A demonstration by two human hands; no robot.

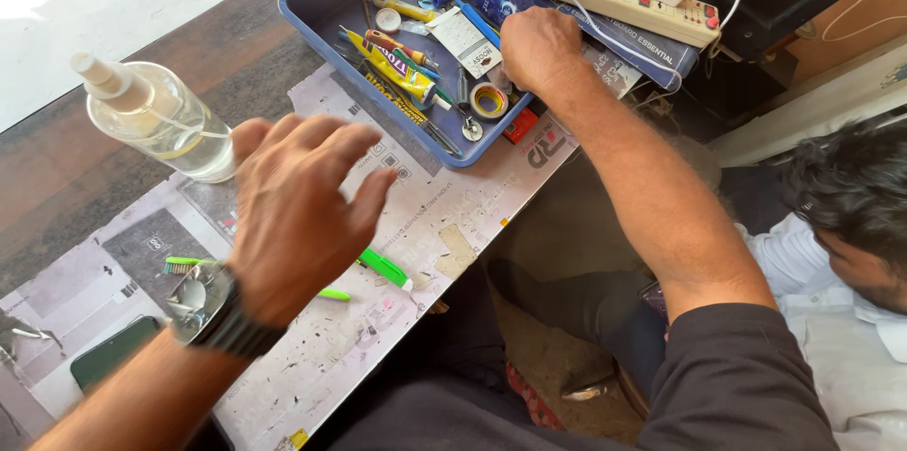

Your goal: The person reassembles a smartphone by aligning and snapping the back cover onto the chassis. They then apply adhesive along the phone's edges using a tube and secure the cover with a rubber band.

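The right hand (539,47) reaches into the blue tray (312,12), knuckles up and fingers curled under, so whether it grips anything cannot be told. The tray, cut off at the top edge, sits at the worktop's far corner, crowded with yellow glue tubes (397,68) and a tape roll (488,101). The left hand (298,210) hovers open, fingers spread, hiding part of a green-handled tool (383,267).

Two hands (293,215), one tray (312,7), one bottle (161,116).

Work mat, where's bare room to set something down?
Bare mat shows between the blue tray and the green cutter, beside the left hand. The tray, where the right hand reaches, is crowded.
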